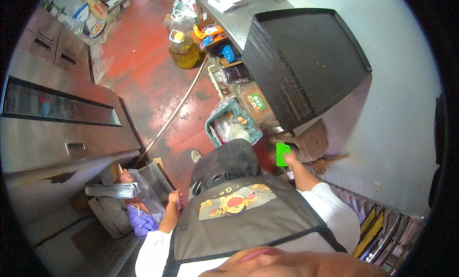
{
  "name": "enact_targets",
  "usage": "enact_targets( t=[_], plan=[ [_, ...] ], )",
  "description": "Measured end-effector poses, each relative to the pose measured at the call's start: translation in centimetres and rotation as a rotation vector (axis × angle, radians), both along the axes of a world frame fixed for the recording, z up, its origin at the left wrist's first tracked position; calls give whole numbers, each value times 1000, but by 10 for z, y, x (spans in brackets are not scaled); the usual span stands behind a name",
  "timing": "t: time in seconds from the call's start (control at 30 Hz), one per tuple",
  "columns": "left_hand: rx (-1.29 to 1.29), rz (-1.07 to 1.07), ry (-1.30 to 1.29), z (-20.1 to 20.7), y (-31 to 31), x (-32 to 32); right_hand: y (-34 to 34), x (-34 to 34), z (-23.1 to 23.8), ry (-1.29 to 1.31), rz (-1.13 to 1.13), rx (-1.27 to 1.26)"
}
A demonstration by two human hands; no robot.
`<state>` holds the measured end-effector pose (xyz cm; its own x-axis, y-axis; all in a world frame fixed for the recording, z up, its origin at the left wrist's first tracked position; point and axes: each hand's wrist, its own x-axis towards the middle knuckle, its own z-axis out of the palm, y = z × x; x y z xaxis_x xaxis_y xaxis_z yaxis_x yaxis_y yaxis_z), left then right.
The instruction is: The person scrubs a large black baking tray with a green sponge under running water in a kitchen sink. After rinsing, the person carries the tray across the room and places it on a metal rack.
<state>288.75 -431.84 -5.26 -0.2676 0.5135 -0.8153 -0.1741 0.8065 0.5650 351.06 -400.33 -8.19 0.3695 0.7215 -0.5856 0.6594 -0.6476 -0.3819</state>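
Observation:
In my right hand [289, 158] is a bright green flat scraper [281, 153], its handle end between thumb and fingers. It is held out to the right, near a brown block-shaped object [313, 142] under the tray stack. My left hand [175, 197] hangs low at my left side with its fingers curled; whatever it may hold is hidden. A tall stack of black baking trays [320, 57] stands ahead on the right. Below it, near my knees, is a bin with a green plastic liner [213, 123] and crumpled plastic inside. I wear a brown apron [282, 215].
Metal oven fronts [76, 90] line the left. A pale hose [184, 97] crosses the red floor [129, 43]. Large oil jugs [184, 52] and boxes sit under the metal table [224, 21]. Purple cloth [142, 221] lies by my left arm; a rack [382, 229] stands behind my right.

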Motion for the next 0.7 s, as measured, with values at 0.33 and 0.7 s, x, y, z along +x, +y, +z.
enact_targets(
  t=[0.33, 0.7],
  plan=[
    [-11, 368, -282, 30, 46, -151, -40, -216, 129, 78, 80, -66],
    [103, -506, 357, -84, -74, -275, -55, -323, 118, 131, 107, 21]
  ],
)
